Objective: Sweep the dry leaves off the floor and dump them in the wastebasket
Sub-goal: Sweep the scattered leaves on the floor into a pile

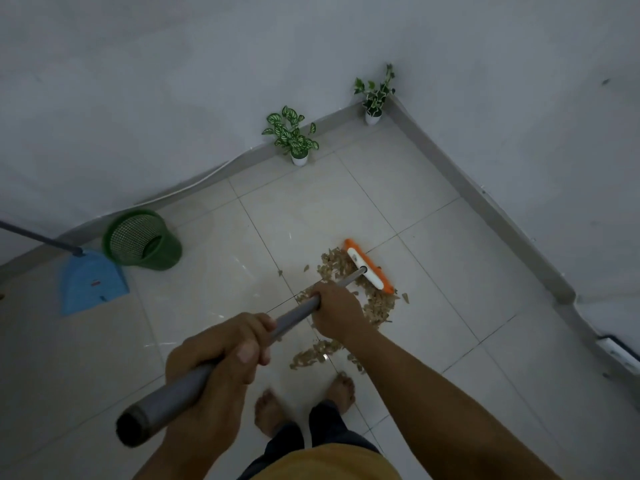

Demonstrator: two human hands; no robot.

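both hands (277, 334) grip broom (369, 268); leaves (377, 303) mid-floor, walls apart.

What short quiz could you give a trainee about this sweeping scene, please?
1. True or false: the dustpan lies on the floor beside the basket.
2. Which hand is nearer the broom head? A) the left hand B) the right hand
3. Fill in: the leaves lie on the floor in front of the person's bare ____.

Key
1. True. The blue dustpan lies left of the green basket, near the wall.
2. B. The right hand grips the handle lower down; the left hand grips it near the top end.
3. Feet.
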